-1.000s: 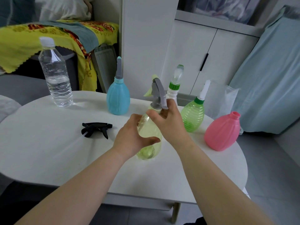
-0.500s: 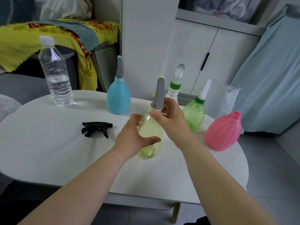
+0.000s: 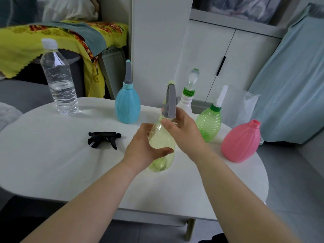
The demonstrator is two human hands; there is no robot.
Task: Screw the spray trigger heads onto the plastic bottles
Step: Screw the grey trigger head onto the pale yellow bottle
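Note:
My left hand (image 3: pixel 142 146) wraps the belly of a pale yellow clear bottle (image 3: pixel 162 139) standing on the white table (image 3: pixel 52 163). A grey trigger head (image 3: pixel 170 102) sits on its neck, and the fingers of my right hand (image 3: pixel 184 133) pinch the collar under it. A loose black trigger head (image 3: pixel 103 138) lies on the table to the left. At the right a pink bottle (image 3: pixel 241 143) stands with its neck uncovered. The blue bottle (image 3: pixel 127 106), the white bottle (image 3: pixel 186 102) and the green bottle (image 3: pixel 209 123) behind carry heads.
A capped clear water bottle (image 3: pixel 58 79) stands at the table's back left. A white cabinet (image 3: pixel 210 55) and a light blue cloth (image 3: pixel 294 81) rise behind the table, close to its back edge. A clear plastic bag (image 3: pixel 243 106) sits behind the green bottle.
The grey trigger head has turned on the yellow bottle: its nozzle pointed left, now it shows end-on. My right hand's fingers shifted around the collar. The left hand stayed put.

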